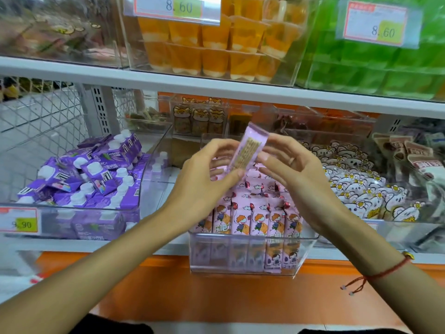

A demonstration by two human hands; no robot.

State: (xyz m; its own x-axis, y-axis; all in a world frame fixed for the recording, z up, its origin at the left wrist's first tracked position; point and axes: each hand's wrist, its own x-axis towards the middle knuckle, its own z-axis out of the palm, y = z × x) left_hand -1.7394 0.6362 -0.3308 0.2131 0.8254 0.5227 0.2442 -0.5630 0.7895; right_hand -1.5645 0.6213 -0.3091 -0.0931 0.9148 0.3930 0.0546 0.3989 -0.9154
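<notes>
Above the bin (252, 237), pink packet (248, 150) between left hand (209, 172) and right hand (298, 169)

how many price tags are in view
3. One 8.60 tag on the orange-cup bin up top, one 8.60 tag on the green bin beside it, one 9.90 tag at lower left by the purple cartons. Others may be hidden.

Lower shelf (159, 245), left end: clear bin of purple drink cartons (96, 174), white caps; 9.90 tag (19, 222) at front edge. Right end: white bear-print packets (356, 189). Upper shelf (168, 80): orange jelly cups (216, 44), green packs (385, 68), 8.60 tag (178, 7).
</notes>
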